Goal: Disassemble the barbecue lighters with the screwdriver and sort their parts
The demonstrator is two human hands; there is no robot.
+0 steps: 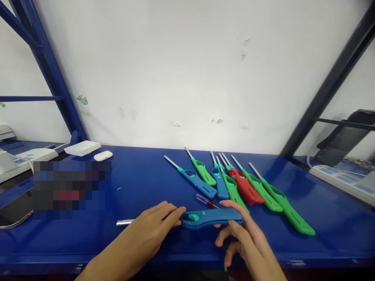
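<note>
Blue lighter (211, 217) held level at six o'clock, over the near edge of the blue table (140, 177). Left hand (155, 222) closed round its neck, metal tube poking out toward nine; right hand (250, 240) pinches the butt at three, lower fingers loose. Best practice, I'd judge: left grip firm, right light, no twisting (a dark slit shows near the butt; open seam or not, can't tell). Screwdriver (205, 200) just beyond, at twelve; other lighters (244, 186) fan from eleven to three.
</note>
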